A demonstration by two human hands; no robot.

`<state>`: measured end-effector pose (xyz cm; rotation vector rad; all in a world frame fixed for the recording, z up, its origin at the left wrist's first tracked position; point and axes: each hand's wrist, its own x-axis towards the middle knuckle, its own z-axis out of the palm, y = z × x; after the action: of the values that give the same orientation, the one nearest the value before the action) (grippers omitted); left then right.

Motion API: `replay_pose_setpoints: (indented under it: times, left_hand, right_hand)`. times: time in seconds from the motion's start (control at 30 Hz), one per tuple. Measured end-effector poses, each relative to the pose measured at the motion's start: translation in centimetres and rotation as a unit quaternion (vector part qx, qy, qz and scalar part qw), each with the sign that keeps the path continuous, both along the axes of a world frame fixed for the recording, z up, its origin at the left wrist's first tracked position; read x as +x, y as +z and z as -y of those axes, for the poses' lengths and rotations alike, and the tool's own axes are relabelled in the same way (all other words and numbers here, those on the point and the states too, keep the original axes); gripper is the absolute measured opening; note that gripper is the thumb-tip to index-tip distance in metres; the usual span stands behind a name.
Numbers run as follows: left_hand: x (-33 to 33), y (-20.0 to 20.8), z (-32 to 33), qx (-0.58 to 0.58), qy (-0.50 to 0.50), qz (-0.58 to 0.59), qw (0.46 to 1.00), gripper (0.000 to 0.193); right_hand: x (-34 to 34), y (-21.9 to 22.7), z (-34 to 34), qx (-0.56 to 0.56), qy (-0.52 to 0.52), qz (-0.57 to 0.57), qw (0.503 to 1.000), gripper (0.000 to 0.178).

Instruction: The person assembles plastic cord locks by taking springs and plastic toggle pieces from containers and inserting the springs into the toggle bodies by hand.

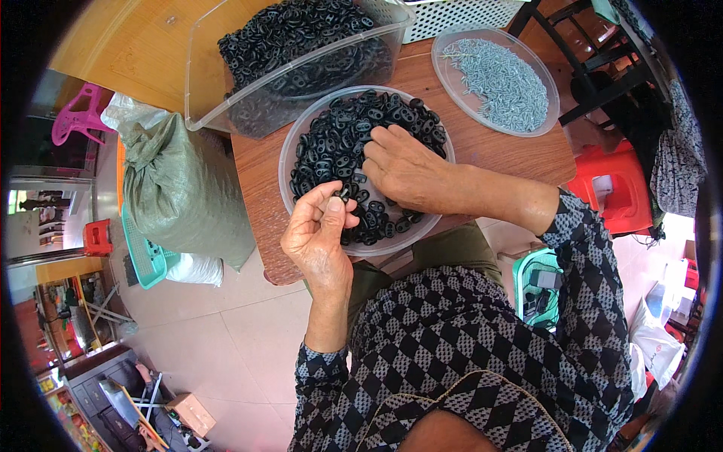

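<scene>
Left hand (pixel 320 230) has a small black piece (pixel 343 194) pinched between the thumb and fingertips, held up just over the near left part of a round clear tub (pixel 422 228). It's too small to make out any detail on it. Right hand (pixel 404 175) is reaching over the same tub from the right, fingers curled down at the heap of black pieces (pixel 339 135) in there. Can't tell if it's got hold of anything, since the back of the hand covers the fingertips.

The heap is loads of little shiny oval bits with holes in them, packed thickest at the far and left sides, with some tub bottom showing under the right wrist. The tub sits on a brown wooden table (pixel 520 158), at the edge nearest the person. Right behind it on the left there's a big clear box (pixel 197 75), tilted in the view, with a lot more of the same black stuff. Over at the far right is a shallow round tray (pixel 555 113) with a pile of silvery screws (pixel 501 87), and a white basket (pixel 459 19) is just past that. Big green sack (pixel 184 188) stands left of the table, and a red stool (pixel 614 188) is on the right.
</scene>
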<state>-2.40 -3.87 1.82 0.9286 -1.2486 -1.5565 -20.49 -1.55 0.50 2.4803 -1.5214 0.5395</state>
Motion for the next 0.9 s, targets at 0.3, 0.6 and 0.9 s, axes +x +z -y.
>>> replay_pose_setpoints:
  times: [0.3,0.6,0.9]
  left_hand:
    - [-0.8,0.5,-0.3,0.038,-0.025,-0.028,0.999,0.018]
    - [-1.4,2.0,-1.0,0.017,-0.012,-0.004,1.0,0.017]
    - [-1.4,1.6,-1.3,0.008,0.01,0.001,1.0,0.015]
  right_hand:
    - [-0.6,2.1,-1.3,0.242,-0.106,0.571,0.777,0.01]
    - [0.6,2.3,-1.2,0.289,-0.079,0.744,0.597,0.012]
    - [1.0,2.0,-1.4,0.288,-0.083,0.752,0.587,0.015]
